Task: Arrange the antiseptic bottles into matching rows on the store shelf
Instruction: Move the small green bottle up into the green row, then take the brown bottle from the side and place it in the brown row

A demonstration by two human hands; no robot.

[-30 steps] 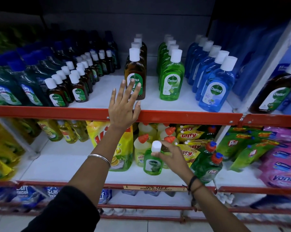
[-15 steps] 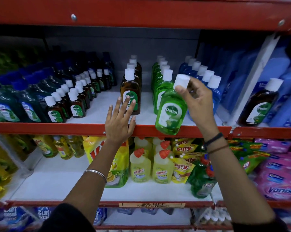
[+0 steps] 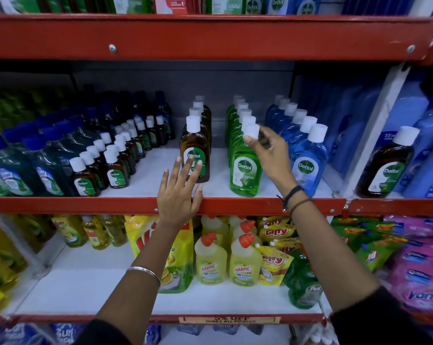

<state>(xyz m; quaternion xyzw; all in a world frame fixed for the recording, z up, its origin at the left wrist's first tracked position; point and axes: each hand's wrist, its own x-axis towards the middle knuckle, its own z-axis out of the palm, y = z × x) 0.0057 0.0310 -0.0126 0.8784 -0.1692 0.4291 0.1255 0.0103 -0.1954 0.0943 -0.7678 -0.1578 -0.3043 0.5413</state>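
Note:
On the middle shelf (image 3: 140, 188) stand rows of white-capped Dettol bottles. My right hand (image 3: 269, 155) grips the cap and neck of a green bottle (image 3: 245, 170), which stands upright at the front of the green row (image 3: 235, 118). My left hand (image 3: 180, 192) lies flat with fingers spread on the shelf's red front lip, its fingertips just in front of the first brown bottle (image 3: 195, 150). A blue row (image 3: 307, 150) runs to the right of the green one. Small brown bottles (image 3: 111, 168) sit in rows at the left.
A lone large brown Dettol bottle (image 3: 385, 168) stands right of the white divider (image 3: 375, 135). Dark green refill pouches (image 3: 23, 168) fill the left end. The lower shelf holds yellow Harpic bottles (image 3: 245, 260), a Vim pouch (image 3: 165, 247) and Giffy packs (image 3: 275, 232). The upper shelf rail (image 3: 210, 36) overhangs.
My right hand carried the green bottle from the lower shelf up to the middle shelf and set it upright at the front of the green row. My left hand stayed on the shelf lip.

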